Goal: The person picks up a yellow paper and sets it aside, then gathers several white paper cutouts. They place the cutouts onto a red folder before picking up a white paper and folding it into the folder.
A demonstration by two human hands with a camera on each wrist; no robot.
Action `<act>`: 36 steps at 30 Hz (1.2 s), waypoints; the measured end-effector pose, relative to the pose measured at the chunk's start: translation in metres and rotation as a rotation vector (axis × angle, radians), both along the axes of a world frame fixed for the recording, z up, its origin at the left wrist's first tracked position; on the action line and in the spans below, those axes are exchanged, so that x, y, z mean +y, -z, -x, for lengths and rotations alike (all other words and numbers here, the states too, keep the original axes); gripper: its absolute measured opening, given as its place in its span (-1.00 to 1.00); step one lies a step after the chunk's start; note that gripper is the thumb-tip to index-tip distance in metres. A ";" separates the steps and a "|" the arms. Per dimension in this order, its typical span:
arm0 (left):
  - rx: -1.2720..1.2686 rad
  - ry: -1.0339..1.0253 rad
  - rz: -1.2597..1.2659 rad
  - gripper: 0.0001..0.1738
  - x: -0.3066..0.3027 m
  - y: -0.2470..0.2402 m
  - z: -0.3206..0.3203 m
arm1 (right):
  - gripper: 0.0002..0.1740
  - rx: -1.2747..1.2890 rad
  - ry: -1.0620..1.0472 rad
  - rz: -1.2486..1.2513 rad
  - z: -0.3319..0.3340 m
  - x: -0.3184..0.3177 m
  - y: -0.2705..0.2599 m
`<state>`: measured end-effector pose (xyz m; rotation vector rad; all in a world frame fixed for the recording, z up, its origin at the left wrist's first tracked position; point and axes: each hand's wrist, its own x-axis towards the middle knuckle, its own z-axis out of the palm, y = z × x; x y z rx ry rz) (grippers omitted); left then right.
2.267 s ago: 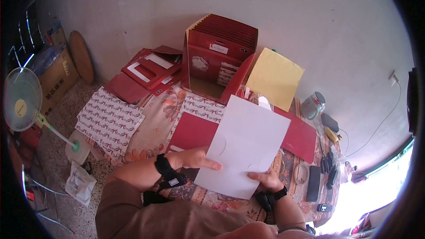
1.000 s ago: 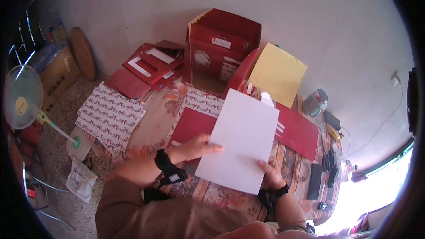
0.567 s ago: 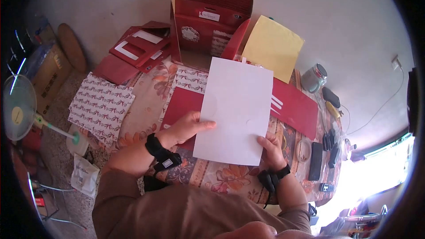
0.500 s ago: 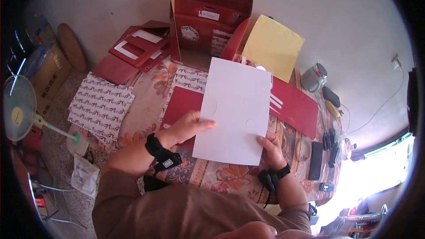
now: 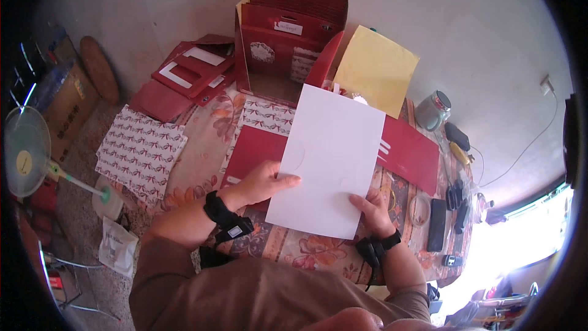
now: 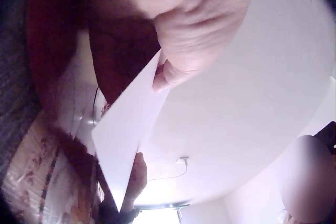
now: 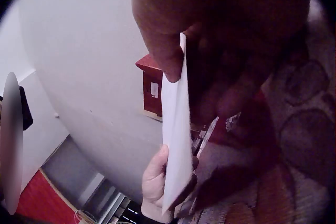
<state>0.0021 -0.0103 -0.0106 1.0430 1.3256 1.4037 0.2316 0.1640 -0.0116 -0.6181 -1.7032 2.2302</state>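
A white rectangular sheet (image 5: 334, 159), stiff like thin card, is held up in front of the person. Faint curved lines show on its face. My left hand (image 5: 264, 182) grips its left edge, thumb lying over the front. On the lower right edge, my right hand (image 5: 372, 211) pinches it with the thumb in front. The left wrist view shows the sheet (image 6: 131, 116) edge-on between thumb and fingers. A red folder (image 5: 257, 153) lies on the table behind the left hand, partly covered by the sheet.
A red expanding file box (image 5: 282, 37) stands at the back. Red folders (image 5: 184, 73) and patterned sheets (image 5: 141, 153) lie left. To the right are a yellow sheet (image 5: 376, 70), another red folder (image 5: 410, 156), a jar (image 5: 433, 110) and a black case (image 5: 437, 225).
The head view has shifted. The white sheet's top has swung slightly to the right since half a second ago. Both hands keep their hold at its edges throughout.
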 end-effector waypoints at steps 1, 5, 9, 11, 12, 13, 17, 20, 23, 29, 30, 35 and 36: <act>0.005 0.005 0.001 -0.68 0.000 0.000 0.000 | -0.74 0.001 -0.002 0.001 0.000 0.001 0.001; -0.105 0.033 -0.019 -0.71 0.000 0.005 0.002 | -0.74 -0.005 0.025 0.016 0.000 0.002 0.005; -0.194 0.060 -0.056 -0.72 0.002 0.012 0.001 | -0.78 -0.006 0.055 0.079 0.000 -0.002 -0.003; -0.162 0.099 -0.072 -0.74 0.002 0.017 0.003 | -0.75 0.049 0.028 0.147 -0.001 -0.005 -0.007; -0.156 0.091 -0.075 -0.74 0.002 0.019 0.004 | -0.71 0.099 0.007 0.218 -0.001 -0.007 -0.007; -0.102 0.113 -0.081 -0.74 0.002 0.021 0.005 | -0.71 0.103 -0.001 0.217 -0.002 -0.007 -0.004; 0.007 0.149 -0.083 -0.75 0.001 0.015 0.005 | -0.49 0.002 -0.001 0.053 -0.003 -0.002 0.007; -0.013 0.126 -0.065 -0.74 0.000 0.011 0.000 | -0.52 -0.045 -0.011 -0.030 -0.003 -0.001 0.006; 0.050 0.099 -0.068 -0.71 0.001 0.007 -0.004 | -0.53 0.015 -0.023 0.007 -0.002 -0.001 0.008; 0.075 0.108 -0.026 -0.66 0.001 0.011 -0.002 | -0.59 -0.023 0.042 0.058 -0.001 -0.008 -0.002; 0.074 0.101 -0.023 -0.66 0.000 0.010 -0.002 | -0.58 -0.029 0.009 0.079 -0.002 -0.007 -0.001; -0.052 0.157 0.015 -0.65 0.000 0.008 -0.001 | -0.55 -0.044 -0.060 0.104 -0.005 -0.003 0.004; -0.051 0.154 0.014 -0.65 0.001 0.009 -0.001 | -0.54 -0.035 -0.026 0.086 -0.004 -0.006 0.002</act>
